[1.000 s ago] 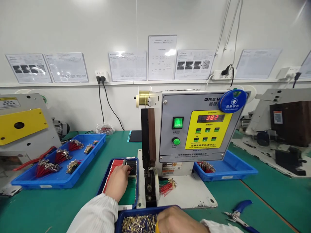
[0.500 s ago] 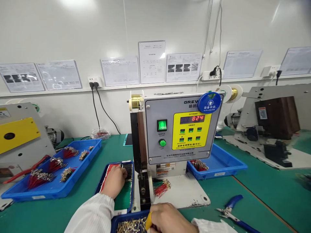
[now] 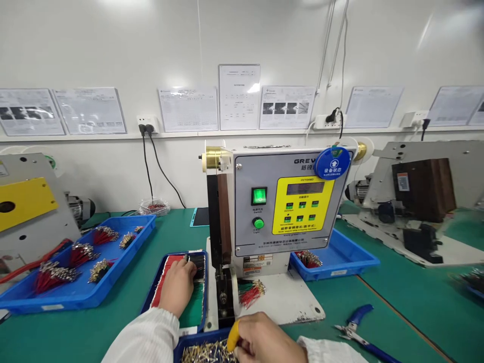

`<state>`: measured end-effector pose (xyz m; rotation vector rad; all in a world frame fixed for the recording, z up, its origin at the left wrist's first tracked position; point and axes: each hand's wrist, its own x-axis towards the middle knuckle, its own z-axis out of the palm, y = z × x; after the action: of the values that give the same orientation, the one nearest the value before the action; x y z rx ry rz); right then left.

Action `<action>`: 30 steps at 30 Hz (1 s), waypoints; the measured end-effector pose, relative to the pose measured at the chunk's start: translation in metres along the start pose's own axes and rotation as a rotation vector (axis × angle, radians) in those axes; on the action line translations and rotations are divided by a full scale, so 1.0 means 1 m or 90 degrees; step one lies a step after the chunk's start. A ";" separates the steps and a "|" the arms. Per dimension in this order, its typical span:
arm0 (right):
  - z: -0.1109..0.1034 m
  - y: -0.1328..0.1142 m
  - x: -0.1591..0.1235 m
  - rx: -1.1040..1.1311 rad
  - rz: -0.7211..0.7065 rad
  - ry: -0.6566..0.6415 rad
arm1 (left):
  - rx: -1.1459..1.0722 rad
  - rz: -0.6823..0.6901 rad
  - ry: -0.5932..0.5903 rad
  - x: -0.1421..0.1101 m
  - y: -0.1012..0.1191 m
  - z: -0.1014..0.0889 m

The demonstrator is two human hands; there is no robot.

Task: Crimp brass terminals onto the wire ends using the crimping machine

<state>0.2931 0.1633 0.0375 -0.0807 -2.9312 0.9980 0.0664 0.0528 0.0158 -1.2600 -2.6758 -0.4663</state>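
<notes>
My left hand [image 3: 177, 286] lies over a dark blue tray of wires [image 3: 192, 310], sorted into red, black and green. Its fingers are bent down onto the black wires [image 3: 199, 263], and the fingertips are hidden. My right hand [image 3: 266, 340] is at the edge of a second blue tray, which holds a heap of thin gold-coloured metal pins [image 3: 207, 352]. Its fingers are curled together, one wearing a yellow finger cot [image 3: 233, 337]; what lies between them cannot be made out. Between and beyond the hands stands a crimping machine [image 3: 264, 169]. A bundle of wires with metal ends [image 3: 252, 292] rests on its base.
Blue-handled cutters [image 3: 357, 333] lie at the right. A large blue tray [image 3: 81, 300] with several red and black wire bundles is at the left; another blue tray [image 3: 355, 259] stands behind the machine. More machines [image 3: 427, 196] flank both sides.
The view has shifted slightly. The red digits on the machine's display no longer show. Both hands remain at their trays, with the right fingers slightly repositioned.
</notes>
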 end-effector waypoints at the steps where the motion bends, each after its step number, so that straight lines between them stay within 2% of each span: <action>1: 0.000 0.000 0.001 0.003 0.000 0.002 | -0.011 -0.002 0.005 0.000 0.000 0.000; 5: -0.008 -0.008 0.008 -0.046 0.009 0.052 | -0.031 0.000 0.017 -0.003 0.000 0.000; 7: -0.020 -0.019 0.015 -0.002 0.027 0.046 | -0.032 0.003 0.029 -0.005 0.001 -0.001; 12: -0.059 -0.038 0.031 0.360 0.092 -0.137 | -0.056 0.012 0.069 -0.009 0.005 -0.007; 15: -0.070 -0.030 0.036 0.545 0.051 -0.148 | -0.087 0.036 0.103 -0.012 0.010 -0.013; 17: -0.066 -0.017 0.038 0.616 0.045 -0.115 | -0.113 0.064 0.129 -0.015 0.014 -0.016; 20: -0.054 0.005 0.043 0.654 0.082 0.006 | -0.142 0.110 0.167 -0.018 0.021 -0.020; 23: -0.046 0.017 0.048 0.672 0.090 0.123 | -0.157 0.154 0.196 -0.022 0.028 -0.021; 25: -0.046 0.018 0.050 0.693 0.064 0.154 | -0.164 0.178 0.214 -0.023 0.031 -0.022; 30: -0.050 0.014 0.049 0.708 0.034 0.157 | -0.182 0.246 0.307 -0.024 0.036 -0.021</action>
<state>0.2478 0.2083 0.0697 -0.2080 -1.8072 2.2223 0.1097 0.0498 0.0374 -1.4651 -1.9632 -0.9703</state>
